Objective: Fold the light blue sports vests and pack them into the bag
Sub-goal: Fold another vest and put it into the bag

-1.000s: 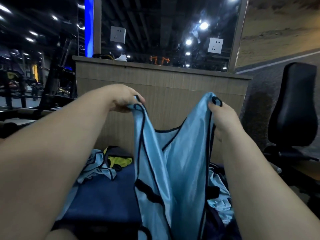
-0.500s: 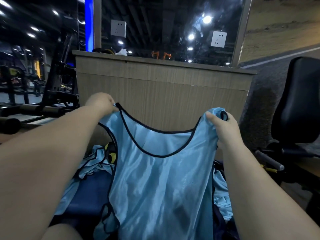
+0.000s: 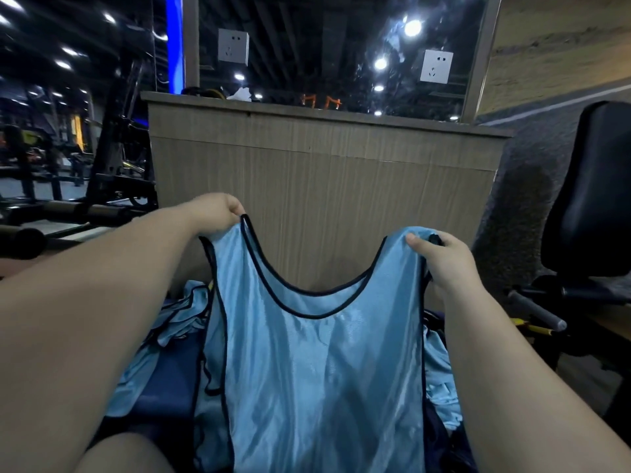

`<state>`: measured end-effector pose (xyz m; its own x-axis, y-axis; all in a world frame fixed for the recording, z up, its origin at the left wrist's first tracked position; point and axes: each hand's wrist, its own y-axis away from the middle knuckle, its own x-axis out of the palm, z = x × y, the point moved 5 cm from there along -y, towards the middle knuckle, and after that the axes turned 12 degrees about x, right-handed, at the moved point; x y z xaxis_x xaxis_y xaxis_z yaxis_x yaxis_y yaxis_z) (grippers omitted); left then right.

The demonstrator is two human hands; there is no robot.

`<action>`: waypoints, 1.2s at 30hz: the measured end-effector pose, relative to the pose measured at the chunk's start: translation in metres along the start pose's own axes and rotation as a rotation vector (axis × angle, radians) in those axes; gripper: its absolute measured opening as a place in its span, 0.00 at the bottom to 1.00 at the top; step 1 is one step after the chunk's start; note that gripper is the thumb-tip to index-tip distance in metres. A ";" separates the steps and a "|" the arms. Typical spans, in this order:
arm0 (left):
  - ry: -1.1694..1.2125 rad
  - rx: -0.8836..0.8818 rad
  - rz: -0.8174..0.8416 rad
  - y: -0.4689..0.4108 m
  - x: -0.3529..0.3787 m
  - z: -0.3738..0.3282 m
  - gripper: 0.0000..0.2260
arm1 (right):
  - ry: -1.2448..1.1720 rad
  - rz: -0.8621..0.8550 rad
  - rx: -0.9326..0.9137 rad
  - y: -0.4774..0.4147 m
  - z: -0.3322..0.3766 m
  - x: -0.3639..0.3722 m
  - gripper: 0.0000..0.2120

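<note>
A light blue sports vest with dark trim hangs spread flat in front of me, neckline up. My left hand pinches its left shoulder strap. My right hand grips the right shoulder strap, thumb on the front. More light blue vests lie crumpled below, one at the left and one at the right, on a dark blue surface. I cannot make out a bag; the held vest hides what lies behind it.
A wooden counter stands straight ahead, with mirror panels and two wall sockets above it. A black padded gym seat is at the right, with a grey handle near it. Dark weight machines fill the left.
One second ago the vest hung bunched and narrow between my hands. My hands moved apart and slightly down, and the vest now hangs spread out flat.
</note>
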<state>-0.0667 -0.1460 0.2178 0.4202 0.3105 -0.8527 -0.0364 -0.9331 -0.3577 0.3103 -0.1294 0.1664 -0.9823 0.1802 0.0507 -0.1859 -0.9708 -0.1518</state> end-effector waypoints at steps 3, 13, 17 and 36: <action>0.053 0.015 0.104 0.001 0.017 -0.006 0.10 | 0.020 -0.014 -0.006 0.000 -0.005 0.001 0.06; 0.101 0.076 0.267 0.001 0.022 -0.003 0.16 | 0.029 -0.066 0.016 -0.013 -0.015 -0.012 0.05; 0.084 0.067 0.202 -0.002 0.014 0.006 0.14 | 0.022 -0.032 0.062 -0.011 -0.018 -0.012 0.05; -0.093 -0.089 -0.094 -0.008 -0.006 0.027 0.17 | -0.341 0.001 0.283 -0.017 -0.033 -0.022 0.06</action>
<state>-0.0938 -0.1352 0.2160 0.3320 0.4088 -0.8501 0.0810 -0.9102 -0.4061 0.3345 -0.1114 0.1356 -0.9103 0.1629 0.3806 -0.1252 -0.9846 0.1221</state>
